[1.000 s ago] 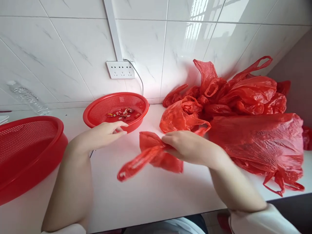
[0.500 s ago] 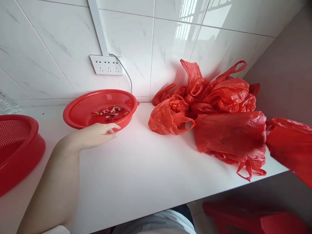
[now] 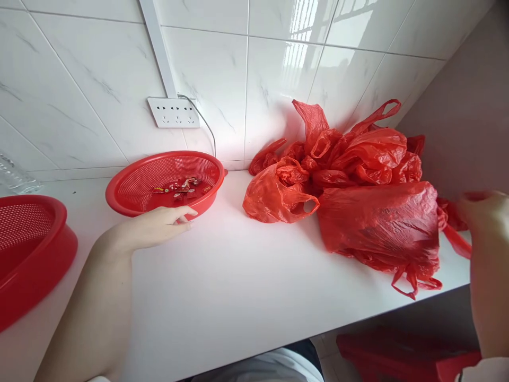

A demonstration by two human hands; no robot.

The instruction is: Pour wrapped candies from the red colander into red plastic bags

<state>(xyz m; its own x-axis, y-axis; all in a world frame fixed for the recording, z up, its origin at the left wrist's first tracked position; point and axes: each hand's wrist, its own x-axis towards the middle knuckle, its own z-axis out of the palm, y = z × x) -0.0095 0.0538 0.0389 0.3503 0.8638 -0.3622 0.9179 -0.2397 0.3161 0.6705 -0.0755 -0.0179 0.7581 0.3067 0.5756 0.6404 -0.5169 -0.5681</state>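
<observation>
My left hand (image 3: 165, 225) lies against the near side of a red plastic basket (image 3: 131, 175), palm down, fingers stretched out and holding nothing. Small red wrapped pieces (image 3: 183, 188), possibly candies, are scattered in the bottom of that basket. At the far right edge, my right hand (image 3: 487, 212) is smeared by motion and partly cut off by the frame. Beside it, a red plastic bag (image 3: 455, 233) shows behind the bag pile; whether my fingers grip it cannot be made out.
A heap of red plastic bags (image 3: 369, 159) stands against the tiled wall, with a flat, filled-looking red bag (image 3: 382, 217) in front. Another red basket (image 3: 59, 233) and a clear bottle (image 3: 16, 175) are at left. A power socket (image 3: 174, 112) is on the wall. Below right stands a red stool (image 3: 397, 355).
My right hand has carried a small red bag from the middle of the table to the far right, past the pile. My left hand has stayed at the basket; the view has shifted right.
</observation>
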